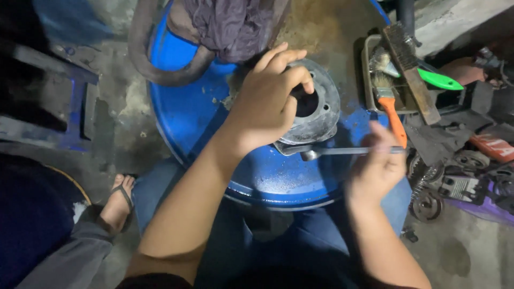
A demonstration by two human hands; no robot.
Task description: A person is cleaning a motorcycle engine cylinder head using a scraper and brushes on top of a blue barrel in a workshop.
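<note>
A round grey metal engine part (321, 107) with a central bore lies on the lid of a blue drum (187, 112). My left hand (267, 99) grips its rim, fingers curled over the top edge. My right hand (377, 163) holds a slim metal wrench (342, 151) level, its head at the base of the part. The hand looks blurred by motion.
A tray (368, 69) at the drum's right edge holds an orange-handled brush (390, 107), a wire brush (412, 64) and a green-handled tool (439, 80). Gears and engine parts (455, 182) lie on the floor at right. A dark cloth (230, 24) and rubber tube (155, 64) sit at the drum's far side. Another person's sandalled foot (118, 200) is at left.
</note>
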